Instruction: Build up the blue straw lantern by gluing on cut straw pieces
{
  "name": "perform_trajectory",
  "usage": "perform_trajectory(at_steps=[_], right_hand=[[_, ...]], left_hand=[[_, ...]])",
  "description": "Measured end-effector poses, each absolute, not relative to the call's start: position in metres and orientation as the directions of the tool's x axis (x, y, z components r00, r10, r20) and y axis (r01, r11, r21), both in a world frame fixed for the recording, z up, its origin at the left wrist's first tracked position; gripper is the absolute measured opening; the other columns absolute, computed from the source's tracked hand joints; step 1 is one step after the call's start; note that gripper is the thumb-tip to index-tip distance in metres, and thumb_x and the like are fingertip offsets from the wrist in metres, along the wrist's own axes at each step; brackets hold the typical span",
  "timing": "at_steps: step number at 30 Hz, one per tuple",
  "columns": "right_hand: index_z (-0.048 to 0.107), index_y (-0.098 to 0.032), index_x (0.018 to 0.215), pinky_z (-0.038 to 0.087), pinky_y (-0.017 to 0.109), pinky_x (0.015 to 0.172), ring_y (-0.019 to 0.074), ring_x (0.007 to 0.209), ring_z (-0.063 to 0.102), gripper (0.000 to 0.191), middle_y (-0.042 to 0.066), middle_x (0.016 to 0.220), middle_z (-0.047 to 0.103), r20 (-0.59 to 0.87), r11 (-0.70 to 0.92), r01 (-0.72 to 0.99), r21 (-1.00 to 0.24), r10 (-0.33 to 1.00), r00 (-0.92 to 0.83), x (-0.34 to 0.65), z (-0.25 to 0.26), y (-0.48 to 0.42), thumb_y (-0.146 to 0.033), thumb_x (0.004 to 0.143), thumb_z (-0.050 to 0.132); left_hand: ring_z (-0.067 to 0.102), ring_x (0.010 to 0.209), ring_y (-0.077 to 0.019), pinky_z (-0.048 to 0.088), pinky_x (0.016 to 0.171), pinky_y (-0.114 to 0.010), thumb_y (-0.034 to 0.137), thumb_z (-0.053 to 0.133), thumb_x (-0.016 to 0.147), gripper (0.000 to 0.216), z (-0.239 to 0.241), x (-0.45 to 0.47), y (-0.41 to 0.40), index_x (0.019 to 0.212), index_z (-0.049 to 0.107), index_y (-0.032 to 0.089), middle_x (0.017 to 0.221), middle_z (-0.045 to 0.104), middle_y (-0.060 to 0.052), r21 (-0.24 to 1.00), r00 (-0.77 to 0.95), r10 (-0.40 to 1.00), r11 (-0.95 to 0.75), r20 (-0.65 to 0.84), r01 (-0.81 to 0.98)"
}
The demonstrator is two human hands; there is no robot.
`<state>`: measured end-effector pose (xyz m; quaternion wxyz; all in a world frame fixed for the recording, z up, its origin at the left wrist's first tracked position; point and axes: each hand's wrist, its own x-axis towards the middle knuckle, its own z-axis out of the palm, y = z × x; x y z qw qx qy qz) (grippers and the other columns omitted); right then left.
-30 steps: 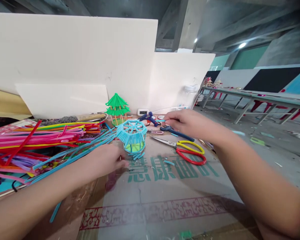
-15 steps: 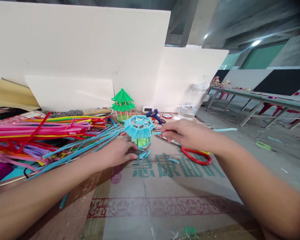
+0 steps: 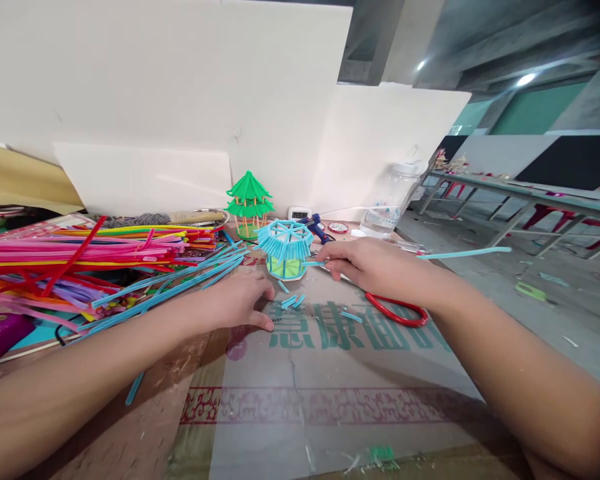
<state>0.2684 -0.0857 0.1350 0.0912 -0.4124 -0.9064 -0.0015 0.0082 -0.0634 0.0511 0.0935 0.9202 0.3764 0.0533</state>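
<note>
We have a pale blue stem pinched between thumb and fingertips of our right hand; its short end pokes out toward the blue model, while the long end runs out past the wrist to the right. Our left hand is loosely curled, thumb well apart from the fingers, with nothing seen in its grasp; it is near the model's front left side.

The model stands upright on the desk, between our hands, its spoked blue roof over a yellow-green lower part. Just in front lie cut blue scraps. Our right hand hides most of the scissors, leaving a red handle in view. Behind the model, and partly covered by it, is a dark blue glue gun, near a small timer. A green-roofed model stands behind to the left, and a clear jar beyond our right hand. Colored stems are heaped at left, beside our left forearm.
</note>
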Motion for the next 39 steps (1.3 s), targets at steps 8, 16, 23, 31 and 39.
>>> perform_trajectory(at_steps=[8, 16, 23, 31, 39], right_hand=[[0.07, -0.024, 0.1, 0.033, 0.026, 0.063, 0.0178, 0.07, 0.059, 0.024, 0.002, 0.082, 0.071, 0.142, 0.669, 0.738, -0.086, 0.742, -0.656, 0.269, 0.134, -0.085, -0.022, 0.091, 0.048], [0.072, -0.023, 0.104, 0.038, 0.027, 0.065, 0.0186, 0.077, 0.064, 0.026, 0.003, 0.091, 0.075, 0.193, 0.666, 0.744, -0.062, 0.739, -0.646, 0.265, 0.134, -0.086, -0.024, 0.094, 0.048], [0.075, -0.025, 0.097, 0.043, 0.029, 0.068, 0.019, 0.077, 0.069, 0.027, 0.002, 0.09, 0.078, 0.468, 0.662, 0.746, -0.071, 0.683, -0.561, 0.249, 0.128, -0.104, -0.032, 0.097, 0.049], [0.074, -0.026, 0.105, 0.045, 0.03, 0.069, 0.021, 0.083, 0.071, 0.028, 0.003, 0.097, 0.078, 0.466, 0.671, 0.74, 0.048, 0.64, -0.611, 0.243, 0.12, -0.109, -0.03, 0.098, 0.048], [0.072, -0.024, 0.111, 0.048, 0.029, 0.07, 0.0189, 0.079, 0.071, 0.029, 0.002, 0.093, 0.078, 0.481, 0.706, 0.705, -0.076, 0.645, -0.594, 0.241, 0.122, -0.109, -0.027, 0.097, 0.047]], left_hand=[[0.057, 0.072, -0.0184, 0.032, 0.058, -0.025, 0.048, 0.082, 0.062, 0.045, 0.048, 0.008, -0.061, 0.091, 0.066, 0.019, 0.079, 0.062, 0.0, 0.342, 0.683, 0.727, -0.626, -0.071, 0.701], [0.056, 0.069, -0.0155, 0.033, 0.056, -0.023, 0.046, 0.067, 0.077, 0.027, 0.069, 0.004, -0.069, 0.082, 0.069, 0.02, 0.075, 0.064, 0.001, 0.463, 0.634, 0.748, -0.499, -0.198, 0.733], [0.053, 0.063, -0.012, 0.035, 0.056, -0.022, 0.046, 0.056, 0.086, 0.03, 0.089, 0.016, -0.089, 0.087, 0.07, 0.019, 0.074, 0.064, 0.001, 0.621, 0.495, 0.848, -0.495, 0.191, 0.608], [0.052, 0.056, -0.0099, 0.04, 0.052, -0.021, 0.043, 0.065, 0.08, 0.029, 0.093, 0.021, -0.098, 0.088, 0.071, 0.016, 0.065, 0.059, 0.002, 0.841, 0.402, 0.894, -0.364, 0.196, 0.399], [0.05, 0.043, -0.0077, 0.039, 0.044, -0.018, 0.041, 0.06, 0.085, 0.027, 0.093, 0.025, -0.105, 0.084, 0.07, 0.015, 0.052, 0.055, 0.005, 0.896, 0.384, 0.906, -0.311, 0.178, 0.317]])
